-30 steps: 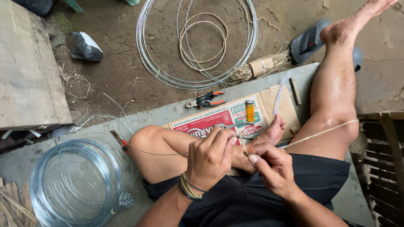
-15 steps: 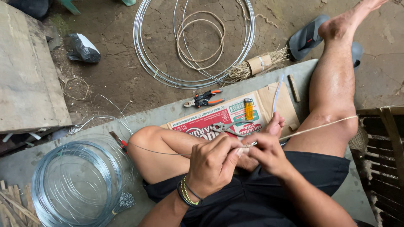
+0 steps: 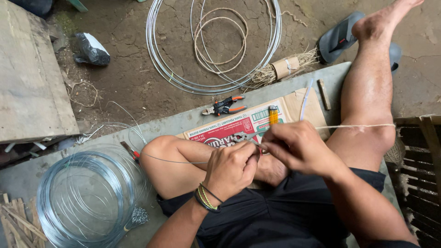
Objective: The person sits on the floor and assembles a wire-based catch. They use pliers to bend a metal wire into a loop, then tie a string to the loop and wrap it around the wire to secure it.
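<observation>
I sit cross-legged on a grey slab. My left hand (image 3: 231, 168) is closed around a thin steel wire (image 3: 174, 161) that runs left across my bent knee. My right hand (image 3: 298, 148) pinches the same spot, fingertips touching the left hand, and grips a pale string (image 3: 363, 126) stretched taut to the right over my thigh. Beaded bracelets circle my left wrist. Metal pliers jaws (image 3: 243, 136) peek out just above my hands; which hand holds them I cannot tell.
A flattened red and white carton (image 3: 239, 126) lies under my hands with a yellow lighter (image 3: 273, 115) on it. Orange-handled pliers (image 3: 223, 106), large wire hoops (image 3: 216, 50), a wire coil (image 3: 87, 200), a grey sandal (image 3: 337, 39) and a wooden board (image 3: 27, 78) surround me.
My hands have drawn together above my lap and my right hand has slid up over the joint. The string stays taut to the right.
</observation>
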